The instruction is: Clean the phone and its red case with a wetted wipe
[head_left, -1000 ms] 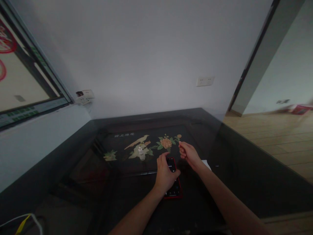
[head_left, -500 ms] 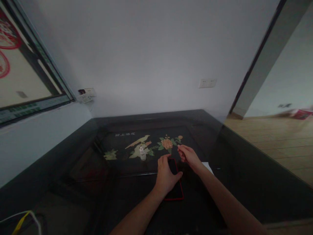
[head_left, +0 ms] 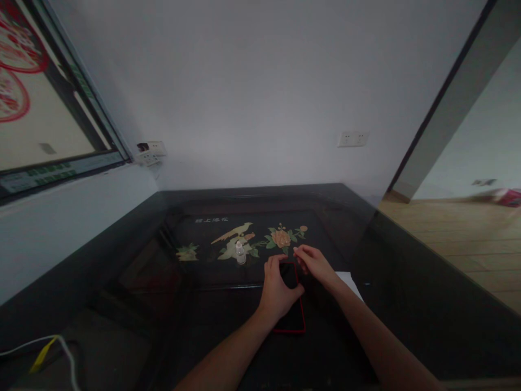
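Note:
A dark phone in a red case (head_left: 293, 317) lies flat on the black table (head_left: 228, 347). My left hand (head_left: 277, 285) spans it, thumb at its right edge and fingers over the left and top side, holding it in place. Just right of the phone's top end, my right hand (head_left: 312, 265) is raised in a pinch, thumb against index finger. Whatever is between those fingertips is too small to make out. A small clear bottle with a white cap (head_left: 241, 253) stands upright to the left of both hands.
A white sheet of paper (head_left: 350, 283) lies partly under my right forearm. Bird and flower inlay (head_left: 280, 238) decorates the tabletop. White and yellow cables (head_left: 61, 347) are at the lower left. Wall sockets (head_left: 353, 139) sit above the table's back edge, with a window (head_left: 52, 108) at left.
The view has shifted slightly. My right hand has come a little lower and closer to the phone's top end, still pinched. My left hand stays on the phone.

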A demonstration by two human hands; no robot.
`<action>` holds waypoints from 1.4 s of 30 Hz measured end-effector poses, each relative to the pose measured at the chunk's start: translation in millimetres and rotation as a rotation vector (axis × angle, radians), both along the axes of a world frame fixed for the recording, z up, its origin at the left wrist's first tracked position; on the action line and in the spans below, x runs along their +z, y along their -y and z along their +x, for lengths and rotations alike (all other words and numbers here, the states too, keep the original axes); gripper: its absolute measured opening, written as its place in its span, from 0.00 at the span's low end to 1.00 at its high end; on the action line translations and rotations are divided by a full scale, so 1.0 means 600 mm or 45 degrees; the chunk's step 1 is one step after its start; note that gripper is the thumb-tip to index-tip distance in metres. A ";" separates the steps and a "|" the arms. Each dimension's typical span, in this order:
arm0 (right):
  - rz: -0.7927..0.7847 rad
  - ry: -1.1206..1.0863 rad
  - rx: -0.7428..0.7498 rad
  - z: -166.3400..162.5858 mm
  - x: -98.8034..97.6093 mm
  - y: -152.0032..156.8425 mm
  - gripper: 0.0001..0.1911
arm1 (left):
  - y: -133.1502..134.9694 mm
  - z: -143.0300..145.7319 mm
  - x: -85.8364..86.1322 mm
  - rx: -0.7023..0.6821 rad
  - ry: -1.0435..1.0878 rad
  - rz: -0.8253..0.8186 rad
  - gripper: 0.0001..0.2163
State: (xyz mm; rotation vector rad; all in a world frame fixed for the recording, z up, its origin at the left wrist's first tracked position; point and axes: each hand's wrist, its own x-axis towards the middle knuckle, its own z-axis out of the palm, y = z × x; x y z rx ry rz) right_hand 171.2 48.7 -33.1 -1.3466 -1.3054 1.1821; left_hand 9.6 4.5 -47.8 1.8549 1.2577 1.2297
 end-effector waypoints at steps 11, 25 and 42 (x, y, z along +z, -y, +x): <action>0.040 0.356 0.123 -0.002 -0.008 0.011 0.20 | -0.001 -0.001 0.002 0.042 0.092 0.039 0.30; -0.354 -0.090 0.332 -0.008 0.002 0.019 0.20 | -0.019 -0.016 0.003 0.039 0.221 0.025 0.25; -0.335 -0.155 0.195 -0.008 0.022 0.020 0.22 | -0.039 -0.046 0.021 -0.074 0.159 -0.214 0.16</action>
